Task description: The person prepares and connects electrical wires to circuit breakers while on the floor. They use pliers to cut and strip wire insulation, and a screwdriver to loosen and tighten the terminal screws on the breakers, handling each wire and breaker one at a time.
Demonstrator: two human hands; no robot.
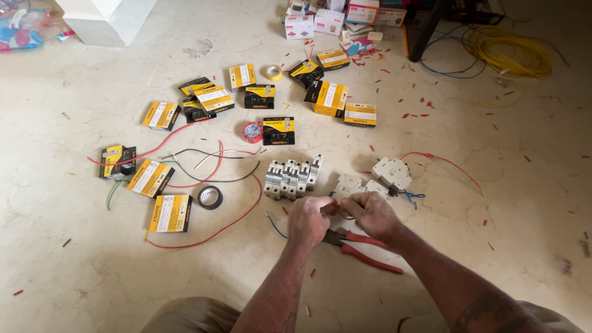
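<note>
My left hand (309,220) and my right hand (370,214) meet low over the floor, fingers pinched together on a short piece of red wire (341,213) between them. Red-handled pliers (364,248) lie on the floor just beneath the hands. A row of white circuit breakers (292,177) stands just beyond my left hand. More white breakers (350,185) lie beyond my right hand, one (392,172) with red and blue wires attached.
Several yellow-and-black small boxes (168,213) are scattered over the marble floor, with black tape rolls (210,197), a red tape roll (251,131), loose red, black and white wires (217,161), red insulation scraps, a yellow wire coil (512,52) and white boxes (299,26) at the back.
</note>
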